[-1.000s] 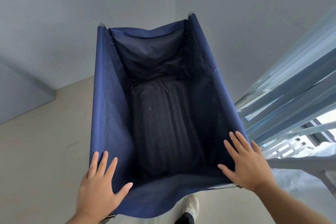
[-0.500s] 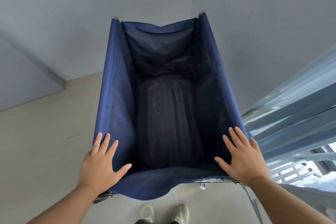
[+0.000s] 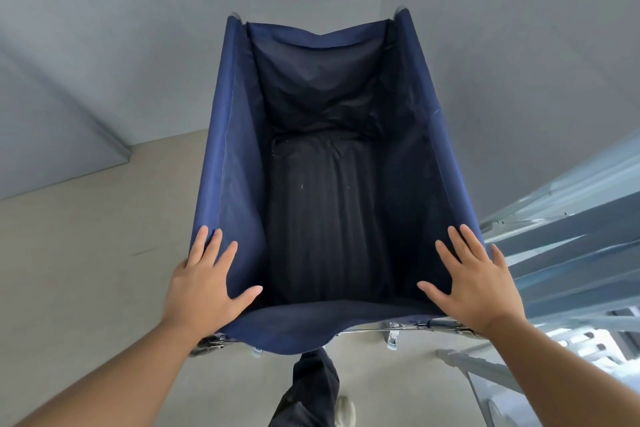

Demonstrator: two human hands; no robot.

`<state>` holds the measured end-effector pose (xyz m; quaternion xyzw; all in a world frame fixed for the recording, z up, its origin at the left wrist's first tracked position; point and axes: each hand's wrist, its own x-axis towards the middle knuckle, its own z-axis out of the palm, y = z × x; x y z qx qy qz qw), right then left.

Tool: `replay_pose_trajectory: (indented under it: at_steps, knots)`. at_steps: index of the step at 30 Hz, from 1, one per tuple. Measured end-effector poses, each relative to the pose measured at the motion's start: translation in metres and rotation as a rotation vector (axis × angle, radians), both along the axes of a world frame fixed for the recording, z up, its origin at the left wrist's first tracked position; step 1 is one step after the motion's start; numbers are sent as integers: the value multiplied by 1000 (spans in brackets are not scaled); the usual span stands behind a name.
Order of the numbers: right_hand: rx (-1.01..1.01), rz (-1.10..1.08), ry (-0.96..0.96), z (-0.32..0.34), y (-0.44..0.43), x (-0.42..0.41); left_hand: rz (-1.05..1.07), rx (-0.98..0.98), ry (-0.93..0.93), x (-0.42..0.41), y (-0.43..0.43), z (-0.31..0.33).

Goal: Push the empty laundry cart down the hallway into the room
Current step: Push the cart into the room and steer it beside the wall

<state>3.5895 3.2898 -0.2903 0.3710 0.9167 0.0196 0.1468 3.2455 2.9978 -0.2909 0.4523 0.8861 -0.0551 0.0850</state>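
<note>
Presently the left hand (image 3: pixel 204 282) and right hand (image 3: pixel 476 282) lie flat, fingers spread, pressing the near corners of the laundry cart (image 3: pixel 235 163), which stands on the floor (image 3: pixel 86 253) facing a wall corner. Empty, likely light; fabric soft, so push on the framed rim.

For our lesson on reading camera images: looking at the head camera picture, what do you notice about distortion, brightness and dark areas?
Head view: wide-angle lens bends the walls and splays the laundry cart outward; its dark inside shows little detail; the lower right corner by the railing is overexposed; the left hand and right hand, flat on the cart's near corners, are sharp and evenly lit.
</note>
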Motion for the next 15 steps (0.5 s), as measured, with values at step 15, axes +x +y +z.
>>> replay_pose_trajectory:
  at_steps: [15]
  knots:
    - [-4,5,13,-1,65,-42,19,17,18,-38,61,-1]
